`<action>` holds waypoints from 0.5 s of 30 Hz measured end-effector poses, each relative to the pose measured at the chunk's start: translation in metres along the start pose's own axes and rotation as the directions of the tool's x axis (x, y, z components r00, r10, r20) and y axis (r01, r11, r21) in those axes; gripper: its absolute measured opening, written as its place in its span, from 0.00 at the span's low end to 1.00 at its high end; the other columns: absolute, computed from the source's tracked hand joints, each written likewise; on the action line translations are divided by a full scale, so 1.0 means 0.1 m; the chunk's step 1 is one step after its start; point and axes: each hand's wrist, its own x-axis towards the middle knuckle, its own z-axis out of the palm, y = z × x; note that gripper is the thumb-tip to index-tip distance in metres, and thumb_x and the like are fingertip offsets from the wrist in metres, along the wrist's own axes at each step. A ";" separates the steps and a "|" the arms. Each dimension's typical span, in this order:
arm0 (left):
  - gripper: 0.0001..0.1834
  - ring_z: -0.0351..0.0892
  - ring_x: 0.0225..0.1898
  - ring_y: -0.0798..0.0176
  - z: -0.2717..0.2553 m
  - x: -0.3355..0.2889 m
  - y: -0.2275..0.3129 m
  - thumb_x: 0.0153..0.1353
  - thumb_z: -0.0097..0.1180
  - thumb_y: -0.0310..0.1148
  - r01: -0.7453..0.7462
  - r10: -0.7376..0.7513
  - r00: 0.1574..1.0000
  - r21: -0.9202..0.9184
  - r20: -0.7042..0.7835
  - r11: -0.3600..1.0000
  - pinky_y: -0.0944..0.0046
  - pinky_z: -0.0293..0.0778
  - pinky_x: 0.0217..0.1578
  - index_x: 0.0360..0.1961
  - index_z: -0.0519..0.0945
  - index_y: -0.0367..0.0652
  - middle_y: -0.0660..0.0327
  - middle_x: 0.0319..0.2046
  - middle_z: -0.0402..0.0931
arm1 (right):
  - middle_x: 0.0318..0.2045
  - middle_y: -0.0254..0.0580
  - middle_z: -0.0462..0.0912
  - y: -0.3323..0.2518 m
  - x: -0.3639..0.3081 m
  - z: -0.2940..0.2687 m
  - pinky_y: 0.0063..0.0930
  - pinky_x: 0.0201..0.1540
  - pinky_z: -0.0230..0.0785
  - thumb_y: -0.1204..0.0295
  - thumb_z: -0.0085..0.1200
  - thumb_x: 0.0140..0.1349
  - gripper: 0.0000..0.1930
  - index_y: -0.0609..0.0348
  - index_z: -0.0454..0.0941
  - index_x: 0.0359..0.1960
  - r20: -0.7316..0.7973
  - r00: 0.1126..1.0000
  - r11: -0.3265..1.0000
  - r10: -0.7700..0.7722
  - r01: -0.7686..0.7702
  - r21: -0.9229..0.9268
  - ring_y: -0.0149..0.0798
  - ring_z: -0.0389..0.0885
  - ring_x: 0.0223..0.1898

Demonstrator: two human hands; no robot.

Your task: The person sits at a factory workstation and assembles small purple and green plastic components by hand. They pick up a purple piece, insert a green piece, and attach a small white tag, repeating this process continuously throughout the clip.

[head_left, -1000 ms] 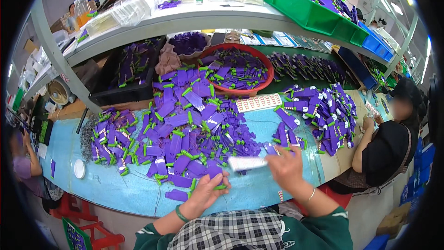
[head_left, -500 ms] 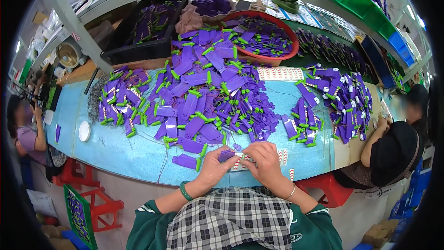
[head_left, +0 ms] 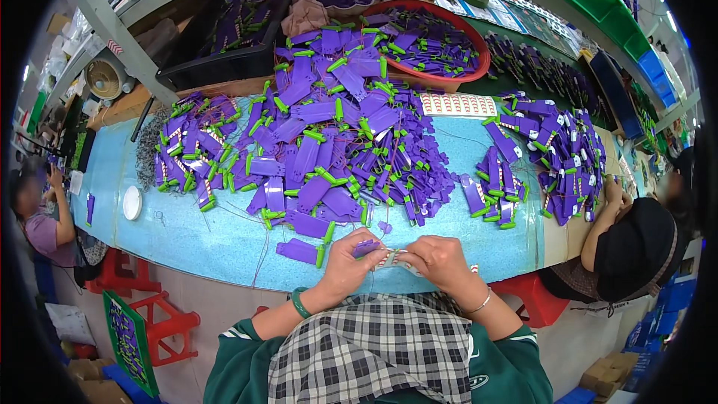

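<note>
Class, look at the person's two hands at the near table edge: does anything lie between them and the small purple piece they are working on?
Nothing visible does. The left hand and right hand already meet on the small purple piece and a pale strip at the edge of the blue table. The big purple pile lies farther back, apart from the hands.

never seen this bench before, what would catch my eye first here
The big heap of purple pieces with green clips covers the middle of the blue table. Behind it sits a red basin of more. At the near edge, the left hand and right hand meet over a small white strip.
</note>
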 end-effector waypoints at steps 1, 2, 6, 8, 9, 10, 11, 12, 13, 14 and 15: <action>0.04 0.71 0.25 0.75 0.00 -0.01 0.00 0.57 0.60 0.24 0.009 -0.010 1.000 -0.039 -0.028 0.999 0.74 0.68 0.25 0.29 0.77 0.35 0.64 0.28 0.71 | 0.17 0.38 0.76 0.05 -0.04 -0.06 0.32 0.21 0.68 0.69 0.65 0.49 0.09 0.56 0.77 0.20 0.021 1.000 0.999 0.006 -0.005 -0.051 0.40 0.77 0.19; 0.05 0.71 0.26 0.75 0.00 -0.02 0.00 0.58 0.60 0.25 0.016 -0.021 0.998 -0.079 -0.055 0.997 0.74 0.68 0.25 0.29 0.77 0.35 0.65 0.27 0.71 | 0.17 0.38 0.76 0.11 -0.11 -0.15 0.33 0.21 0.68 0.66 0.65 0.49 0.10 0.55 0.76 0.19 0.041 0.999 0.995 0.013 -0.009 -0.101 0.40 0.77 0.19; 0.05 0.71 0.25 0.75 -0.03 -0.05 -0.03 0.58 0.60 0.26 0.055 -0.061 0.994 -0.075 -0.088 0.996 0.74 0.67 0.24 0.28 0.77 0.35 0.66 0.26 0.72 | 0.15 0.38 0.75 0.34 -0.46 -0.62 0.34 0.21 0.67 0.64 0.65 0.48 0.13 0.55 0.74 0.17 0.146 0.983 0.970 0.111 -0.075 -0.232 0.41 0.76 0.18; 0.05 0.71 0.25 0.76 -0.05 -0.07 -0.02 0.58 0.60 0.26 0.084 -0.092 0.990 -0.080 -0.108 0.993 0.74 0.68 0.25 0.29 0.77 0.36 0.67 0.25 0.73 | 0.15 0.39 0.75 0.38 -0.53 -0.86 0.36 0.22 0.67 0.65 0.64 0.47 0.12 0.56 0.75 0.17 0.221 0.952 0.919 0.214 -0.119 -0.375 0.43 0.76 0.18; 0.05 0.71 0.25 0.76 -0.05 -0.06 -0.03 0.57 0.60 0.26 0.073 -0.076 0.992 -0.028 -0.106 0.997 0.73 0.68 0.26 0.29 0.78 0.36 0.67 0.25 0.74 | 0.15 0.40 0.75 0.37 -0.56 -0.96 0.37 0.24 0.67 0.66 0.64 0.47 0.11 0.57 0.76 0.18 0.243 0.924 0.865 0.295 -0.150 -0.479 0.44 0.77 0.19; 0.05 0.71 0.26 0.77 -0.06 -0.04 -0.04 0.57 0.61 0.26 0.062 -0.059 0.993 0.024 -0.104 0.998 0.73 0.68 0.26 0.30 0.78 0.36 0.67 0.25 0.75 | 0.16 0.41 0.76 0.33 -0.56 -1.04 0.39 0.25 0.67 0.66 0.64 0.47 0.10 0.58 0.77 0.19 0.256 0.891 0.798 0.374 -0.169 -0.578 0.45 0.77 0.20; 0.05 0.71 0.26 0.77 -0.05 -0.03 -0.05 0.57 0.61 0.27 0.049 -0.042 0.994 0.076 -0.102 0.996 0.73 0.68 0.27 0.31 0.79 0.36 0.67 0.25 0.76 | 0.19 0.42 0.77 0.29 -0.49 -1.02 0.40 0.28 0.68 0.71 0.64 0.45 0.08 0.59 0.78 0.21 0.215 0.888 0.779 0.407 -0.215 -0.588 0.46 0.77 0.24; 0.05 0.71 0.26 0.77 -0.02 -0.03 -0.05 0.57 0.61 0.27 0.079 -0.073 0.992 0.061 -0.099 0.995 0.73 0.68 0.27 0.32 0.79 0.36 0.67 0.26 0.77 | 0.21 0.42 0.78 0.19 -0.35 -0.93 0.39 0.29 0.68 0.73 0.65 0.44 0.07 0.59 0.78 0.23 0.120 0.952 0.892 0.282 -0.215 -0.397 0.46 0.77 0.26; 0.06 0.71 0.27 0.78 0.02 -0.03 -0.04 0.57 0.61 0.27 0.108 -0.103 0.990 0.045 -0.098 0.993 0.72 0.69 0.28 0.33 0.80 0.35 0.67 0.26 0.77 | 0.23 0.42 0.78 0.08 -0.19 -0.82 0.38 0.30 0.68 0.76 0.65 0.43 0.07 0.60 0.78 0.24 -0.007 0.985 0.967 0.170 -0.168 -0.192 0.45 0.77 0.28; 0.06 0.71 0.27 0.78 0.06 -0.02 -0.03 0.58 0.61 0.28 0.132 -0.129 0.987 0.032 -0.094 0.991 0.72 0.69 0.28 0.33 0.80 0.35 0.67 0.27 0.78 | 0.27 0.40 0.78 0.01 -0.08 -0.66 0.33 0.32 0.69 0.77 0.67 0.40 0.12 0.59 0.79 0.29 -0.053 0.996 0.995 0.078 -0.081 -0.052 0.43 0.76 0.31; 0.05 0.72 0.26 0.77 0.10 -0.02 -0.01 0.60 0.59 0.28 0.147 -0.144 0.986 0.025 -0.088 0.989 0.73 0.68 0.28 0.32 0.79 0.38 0.69 0.26 0.77 | 0.28 0.40 0.78 -0.10 0.06 -0.52 0.34 0.35 0.69 0.75 0.67 0.41 0.12 0.58 0.78 0.29 -0.058 0.997 0.999 0.051 -0.052 -0.014 0.44 0.76 0.33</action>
